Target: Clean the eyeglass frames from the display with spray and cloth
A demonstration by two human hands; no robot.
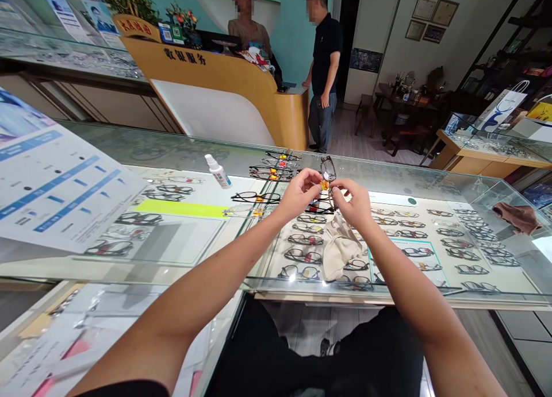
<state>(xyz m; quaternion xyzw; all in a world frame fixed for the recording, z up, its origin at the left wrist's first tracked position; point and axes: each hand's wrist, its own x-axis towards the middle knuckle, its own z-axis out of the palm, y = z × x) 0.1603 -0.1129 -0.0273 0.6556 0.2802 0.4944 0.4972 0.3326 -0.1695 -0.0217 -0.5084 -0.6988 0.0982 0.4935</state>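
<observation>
Both of my hands are raised over the glass counter, closed on one pair of dark-framed eyeglasses (328, 167) held on edge, with an orange tag at a lens. My left hand (301, 191) pinches it from the left near the tag. On the other side, the fingers of my right hand (354, 201) grip the frame lower down. A crumpled beige cloth (340, 250) lies on the counter just below my hands. Left of them, several tagged eyeglasses (257, 197) rest on the glass, and a white spray bottle (218, 172) stands beyond these.
Rows of eyeglasses fill the glass display counter (457, 296). A printed white board (64, 184) stands at the left, and a brown cloth (517, 217) lies at the right end. Two people are at the wooden cashier desk (241, 81), one behind it and one beside it.
</observation>
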